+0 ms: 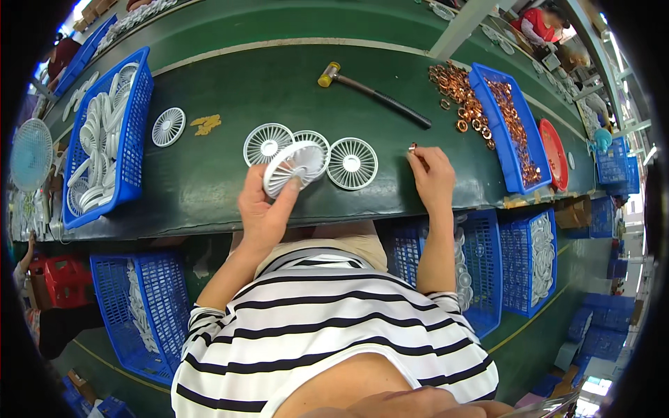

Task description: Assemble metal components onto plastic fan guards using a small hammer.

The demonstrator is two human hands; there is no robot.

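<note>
My left hand [266, 207] grips a white round slatted fan grille [297, 169] by its rim, tilted above the green bench. Behind and beside it lie more white grilles, one [268, 144] at the left, one partly covered in the middle, and one [352, 163] flat at the right. My right hand [433, 177] pinches a small copper-coloured ring [413, 147] between thumb and fingertips, a little above the bench. Farther off, a hammer [376, 93] with a yellow head and black grip lies slantwise.
Loose copper rings [463, 101] lie beside a blue tray [516, 132] of more rings, with a red round tray [552, 155] behind it. At the left stands a blue basket [143, 115] of white grilles, near a single grille [168, 127]. Blue crates [143, 313] stand below the bench.
</note>
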